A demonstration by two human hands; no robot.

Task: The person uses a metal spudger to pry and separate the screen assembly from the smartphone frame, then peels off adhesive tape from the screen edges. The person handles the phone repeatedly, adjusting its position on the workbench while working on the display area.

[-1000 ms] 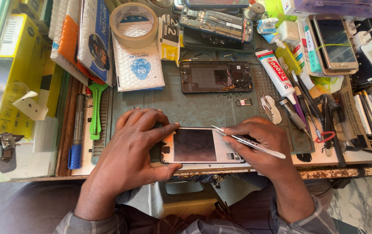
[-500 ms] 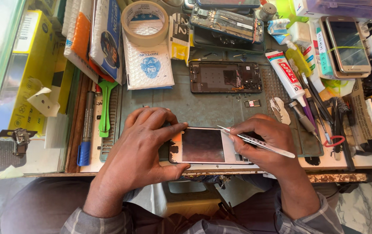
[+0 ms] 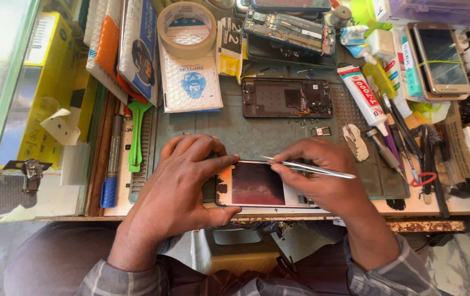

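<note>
1. The green work mat (image 3: 278, 134) covers the middle of the cluttered bench, with grooved trays along its left and right edges.
2. The left hand (image 3: 183, 183) lies flat over the left end of the phone, fingers spread narrow across its top edge and the thumb tucked under its near edge, so the hand clamps the phone to the mat.
3. The right hand (image 3: 322, 181) rests on the right end of the phone, fingers curled closed around a pair of metal tweezers.
4. The phone (image 3: 259, 185) lies lengthwise at the near edge of the mat, between the 2 hands, its pale front frame up, its dark glass reflecting reddish light and a dark chipped patch at its left end.
5. An opened phone back frame (image 3: 287, 97) lies on the mat well beyond the hands, its dark inner side up.
6. A white padded envelope (image 3: 191, 82) with a blue round mark lies at the far left of the mat, and a roll of tan tape (image 3: 186, 28) sits on its far end.
7. A white tube of glue (image 3: 362, 98) with a red band lies slanted to the right of the back frame.
8. The tweezers (image 3: 309, 168) point left, the tips just above the phone's upper edge near the left fingertips; whether they touch it cannot be told.
9. A green plastic pry tool (image 3: 136, 134) lies in the left tray.
10. 1 small metal part (image 3: 321, 131) sits loose on the mat just beyond the right hand.
</note>
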